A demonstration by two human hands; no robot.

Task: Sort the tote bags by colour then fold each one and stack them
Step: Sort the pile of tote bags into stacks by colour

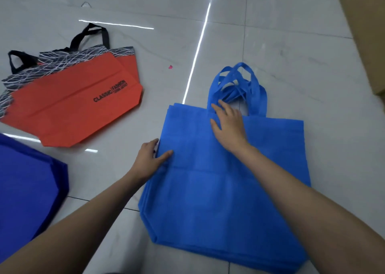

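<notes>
A pile of light blue tote bags [239,190] lies flat on the floor in front of me, handles [255,94] pointing away. My left hand [149,159] holds the pile's left edge, thumb on top and fingers tucked under the edge. My right hand [229,123] rests flat on the top edge near the handles, fingers straight. Two orange tote bags [83,105] with black handles and a black-and-white patterned band lie stacked to the far left. A dark blue tote bag [27,186] lies at the near left, partly out of frame.
The floor [281,34] is glossy pale tile with bright light reflections. A small pink scrap [170,66] lies between the orange and blue bags. A brown cardboard surface [366,34] stands at the far right edge.
</notes>
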